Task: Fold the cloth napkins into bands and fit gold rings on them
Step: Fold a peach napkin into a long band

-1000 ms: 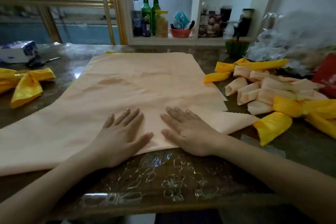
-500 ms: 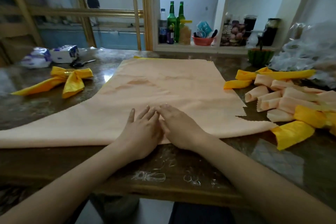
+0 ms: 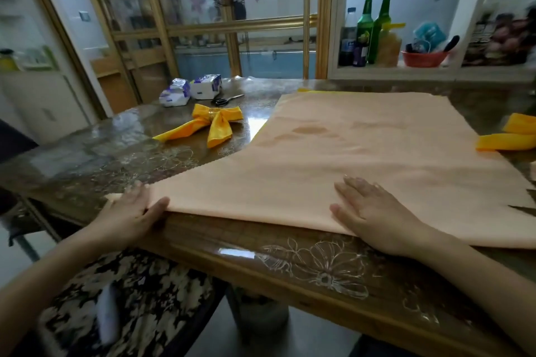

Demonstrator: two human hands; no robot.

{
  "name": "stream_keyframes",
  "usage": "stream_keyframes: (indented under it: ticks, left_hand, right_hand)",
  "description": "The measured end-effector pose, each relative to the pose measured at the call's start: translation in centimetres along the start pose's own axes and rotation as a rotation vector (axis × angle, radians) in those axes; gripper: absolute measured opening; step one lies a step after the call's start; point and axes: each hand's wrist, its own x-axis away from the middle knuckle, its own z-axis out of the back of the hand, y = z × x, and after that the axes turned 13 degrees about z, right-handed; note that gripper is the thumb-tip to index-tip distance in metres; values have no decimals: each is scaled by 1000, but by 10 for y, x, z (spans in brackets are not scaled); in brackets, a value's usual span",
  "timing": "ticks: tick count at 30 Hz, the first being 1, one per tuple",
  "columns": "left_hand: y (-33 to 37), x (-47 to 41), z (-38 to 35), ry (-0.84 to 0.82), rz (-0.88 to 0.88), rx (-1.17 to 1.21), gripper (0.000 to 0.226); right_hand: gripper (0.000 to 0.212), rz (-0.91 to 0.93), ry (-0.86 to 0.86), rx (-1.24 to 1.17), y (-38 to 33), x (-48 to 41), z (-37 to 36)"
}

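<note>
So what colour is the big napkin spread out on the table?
The napkin is plain pale peach with no pattern, clearest in the head view.

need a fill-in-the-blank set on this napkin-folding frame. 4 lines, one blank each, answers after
The left hand presses the spread peach cloth napkin's ___ corner.
The right hand lies ___ on that napkin.
The yellow bow-shaped napkin wears a gold ___.
Black-handled ___ lie just behind the bow.
Missing: left, flat, ring, scissors.
</note>
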Motion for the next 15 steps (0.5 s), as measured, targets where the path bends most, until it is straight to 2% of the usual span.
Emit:
stream_keyframes:
  ticks: [2, 3, 5, 7, 10, 13, 15]
  left_hand:
    - [-6, -2, 12, 25, 148, 38, 102]
    - [0, 0, 21, 89, 181, 80, 96]
    - [28, 4, 42, 284, 71, 141, 75]
    - [74, 4, 61, 392, -165, 217, 59]
    - [165, -7, 78, 254, -389, 303, 46]
    - [241, -37, 75, 148, -472, 254, 49]
    - [265, -57, 65, 73, -468, 259, 50]
  right_hand:
    - [63, 13, -14, -43, -3, 0, 6]
    - [62, 12, 11, -97, -3, -1, 12]
    - [55, -5, 103, -209, -1, -11, 26]
    - [46, -47, 193, -236, 9, -30, 40]
    - [41, -150, 246, -213, 33, -66, 48]
    - [41, -253, 250, -234, 54, -92, 48]
    - [43, -290, 245, -261, 60, -102, 44]
